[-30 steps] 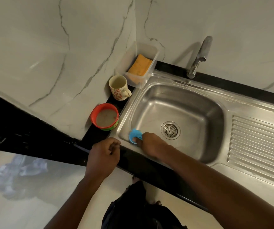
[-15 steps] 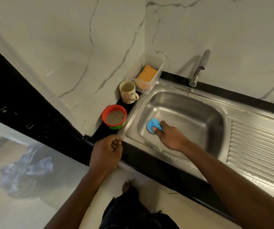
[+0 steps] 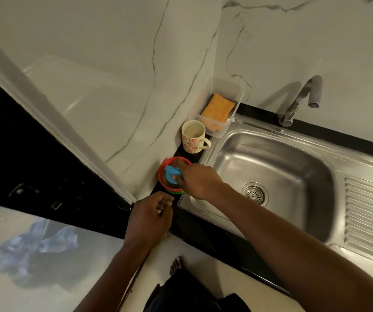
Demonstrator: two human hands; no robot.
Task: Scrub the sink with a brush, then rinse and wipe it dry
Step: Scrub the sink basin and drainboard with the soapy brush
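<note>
Head camera looks down on a steel sink [image 3: 271, 158] set in a black table [image 3: 203, 226], with marble wall behind it. At centre frame I see the right hand [image 3: 194, 179] reaching left past the sink's rim; its fingers pinch a small blue brush [image 3: 171, 173]. The brush sits over the mouth of a red bowl [image 3: 161, 170], which stands on the table just left of the basin. Whether the brush touches the bowl's contents I cannot tell, as the hand hides that part.

The left hand [image 3: 150, 218] is just below the bowl at the table's front edge. Its fingers are curled in against the palm, and I see nothing held in it.

Above the bowl a cream mug [image 3: 193, 136] with red flowers stands upright, its handle towards the sink. Beyond the mug, in the corner, a clear plastic container [image 3: 237, 93] holds an orange sponge [image 3: 220, 108]. The tap [image 3: 302, 100] rises at the upper right, its spout over the basin's far rim. A round drain [image 3: 255, 194] lies on the basin floor beside my right forearm. The ribbed drainboard [image 3: 370, 212] fills the right edge of the frame.

At lower left a blurred bluish heap [image 3: 34, 242] lies on the floor, and a bare foot [image 3: 176, 264] shows near the bottom centre.
</note>
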